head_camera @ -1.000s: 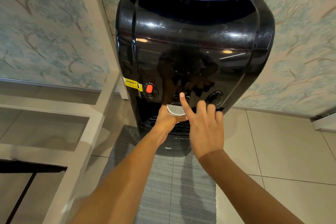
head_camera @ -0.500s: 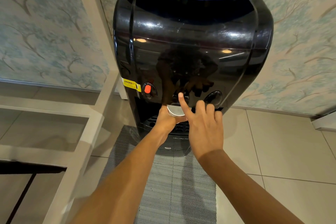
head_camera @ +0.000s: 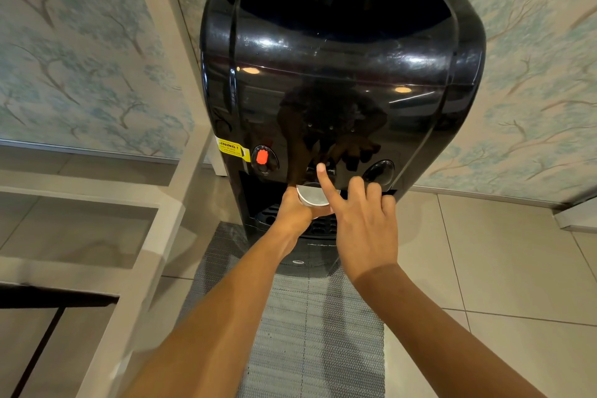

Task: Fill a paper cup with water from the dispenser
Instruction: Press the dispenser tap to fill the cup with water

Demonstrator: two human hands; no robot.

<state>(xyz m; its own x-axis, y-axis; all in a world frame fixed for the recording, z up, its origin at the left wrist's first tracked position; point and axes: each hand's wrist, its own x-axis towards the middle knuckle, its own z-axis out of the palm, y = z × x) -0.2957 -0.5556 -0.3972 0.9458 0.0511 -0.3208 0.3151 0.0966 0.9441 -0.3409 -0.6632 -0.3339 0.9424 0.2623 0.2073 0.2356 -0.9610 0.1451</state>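
- Left hand (head_camera: 292, 213) wraps the paper cup (head_camera: 311, 195) under the dispenser (head_camera: 342, 74).
- Right hand (head_camera: 365, 223), empty, forefinger on the middle button.
- Risk: overflow if pressing continues; water level unclear.

Hardly anything has shifted: the right hand (head_camera: 363, 223) looks a touch lower against the dispenser (head_camera: 339, 90), its forefinger on the middle button, though that may be only the camera moving.
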